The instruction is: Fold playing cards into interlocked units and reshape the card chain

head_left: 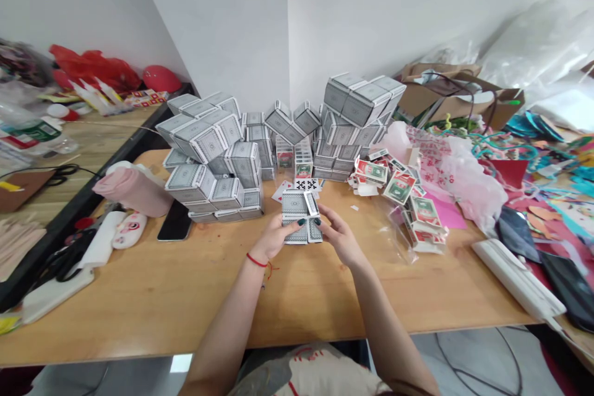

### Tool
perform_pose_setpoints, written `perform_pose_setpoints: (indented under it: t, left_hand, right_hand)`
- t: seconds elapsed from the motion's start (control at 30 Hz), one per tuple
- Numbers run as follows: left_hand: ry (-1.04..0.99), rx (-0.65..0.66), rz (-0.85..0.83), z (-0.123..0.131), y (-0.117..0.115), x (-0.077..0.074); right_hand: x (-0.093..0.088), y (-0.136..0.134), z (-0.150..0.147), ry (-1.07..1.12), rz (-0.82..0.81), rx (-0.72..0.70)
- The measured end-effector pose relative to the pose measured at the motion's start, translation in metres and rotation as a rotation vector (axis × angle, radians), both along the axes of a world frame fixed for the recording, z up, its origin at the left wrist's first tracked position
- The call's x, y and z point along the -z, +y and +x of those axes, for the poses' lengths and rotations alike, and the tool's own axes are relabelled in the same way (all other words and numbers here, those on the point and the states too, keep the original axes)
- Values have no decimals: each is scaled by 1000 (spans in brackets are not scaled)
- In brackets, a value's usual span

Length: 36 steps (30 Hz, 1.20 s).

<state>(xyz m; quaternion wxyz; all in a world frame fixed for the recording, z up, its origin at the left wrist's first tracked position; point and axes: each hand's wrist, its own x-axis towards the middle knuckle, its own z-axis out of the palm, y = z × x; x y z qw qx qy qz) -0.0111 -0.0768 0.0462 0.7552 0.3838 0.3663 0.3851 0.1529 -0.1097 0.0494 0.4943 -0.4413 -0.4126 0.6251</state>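
Note:
Between my two hands, near the middle of the table, is a piece made of grey-patterned playing cards (295, 203). My left hand (275, 235) grips its left side, the thumb lying across the card backs. From the right, my right hand (341, 236) holds the other edge with thumb and fingers. Just behind it a few loose playing cards (306, 184) lie face up. Blocks folded from the same cards are stacked at the left (204, 142) and at the right (359, 108). Two stacks of boxed card decks (303, 161) stand between them.
Torn card boxes (400, 187) and clear wrap lie to the right, beside a plastic bag (440, 161). A white power strip (517, 275) rests at the right edge. At left are a phone (174, 220), a pink cloth roll (134, 190) and scissors (69, 257).

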Motion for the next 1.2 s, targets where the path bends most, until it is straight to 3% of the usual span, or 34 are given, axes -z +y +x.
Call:
perform_pose_setpoints:
  t: [0.23,0.6,1.2]
  left_hand:
    - [-7,-4,-15,-1,0,-1]
    - [-18,-105,-21,2,-1,-2]
    - [-99,-189,-188,3,1,6]
  right_hand:
    - [2,0,-4,-28,40,-4]
    - [3,-4,-12,-201,154,127]
    - [-3,-10,-21,-390,276,194]
